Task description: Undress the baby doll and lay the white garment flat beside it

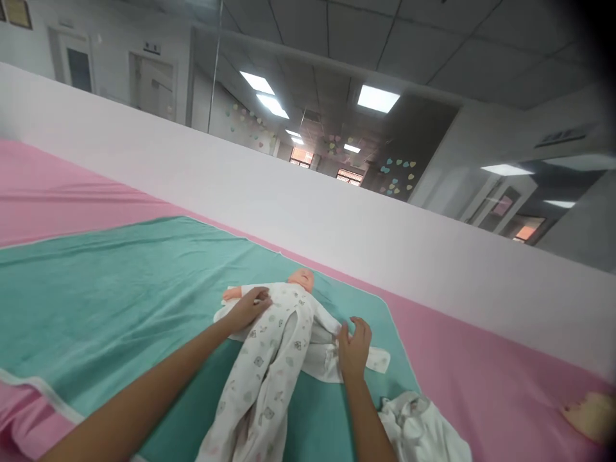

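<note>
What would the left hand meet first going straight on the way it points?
The white, printed fabric outfit on the peach-coloured baby doll, at the chest; the left hand seems to touch it; depth is unclear.

Left forearm (158, 378) slanting inward, left grip (250, 307) palm-down — fingers (262, 296) bent, right forearm (368, 414) steeper, right grip (353, 346) loosely curved

The patterned garment (262, 340) and the white cloth (423, 430) near the right edge of the green sheet (106, 282) are cut off below; the right hand (354, 348) hides the end of a sleeve (327, 317); the wall sign (151, 48) is illegible.
</note>
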`<state>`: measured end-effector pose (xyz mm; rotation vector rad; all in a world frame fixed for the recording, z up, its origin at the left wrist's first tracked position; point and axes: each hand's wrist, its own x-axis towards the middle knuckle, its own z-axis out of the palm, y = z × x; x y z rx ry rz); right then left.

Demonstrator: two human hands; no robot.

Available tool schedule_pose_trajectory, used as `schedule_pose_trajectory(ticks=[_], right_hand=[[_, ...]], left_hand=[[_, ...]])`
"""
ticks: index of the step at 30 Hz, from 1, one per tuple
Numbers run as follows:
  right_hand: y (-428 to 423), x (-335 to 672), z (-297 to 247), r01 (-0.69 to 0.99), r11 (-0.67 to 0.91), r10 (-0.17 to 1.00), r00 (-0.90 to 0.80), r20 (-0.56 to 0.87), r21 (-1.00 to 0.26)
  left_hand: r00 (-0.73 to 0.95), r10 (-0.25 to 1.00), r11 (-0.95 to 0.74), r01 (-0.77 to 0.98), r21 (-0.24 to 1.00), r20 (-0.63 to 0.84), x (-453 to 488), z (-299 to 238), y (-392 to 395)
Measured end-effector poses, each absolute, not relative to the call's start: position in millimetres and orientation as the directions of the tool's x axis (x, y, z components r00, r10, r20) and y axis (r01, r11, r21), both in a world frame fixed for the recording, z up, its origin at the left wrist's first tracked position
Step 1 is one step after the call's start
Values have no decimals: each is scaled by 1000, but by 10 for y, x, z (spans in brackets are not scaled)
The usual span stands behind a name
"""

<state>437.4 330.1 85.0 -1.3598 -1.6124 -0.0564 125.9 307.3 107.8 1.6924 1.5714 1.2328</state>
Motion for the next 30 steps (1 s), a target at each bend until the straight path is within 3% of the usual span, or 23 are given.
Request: schedule_pose_trajectory(ticks=[3,6,8,19,30], right_hand=[[3281,4012,768,598,440,842,-17,538,-669],[3344,3804,684,411,386,918,-86,387,-826],[3402,3765,653,341,364,931,-118,345,-867],[3519,3846,541,284,272,957,-179,228,-920],[3128,3736,636,454,405,907,-88,412,-794]], left_hand=[[-90,972,-154,446,882,215,1185,855,3106],[8,989,-133,453,882,145,1170,865,3117],[73,990,-142,450,882,122,1152,946,3093],[162,983,-134,355,925,80,1114,894,3117],[111,938,-321,640,698,329,1288,821,2946]])
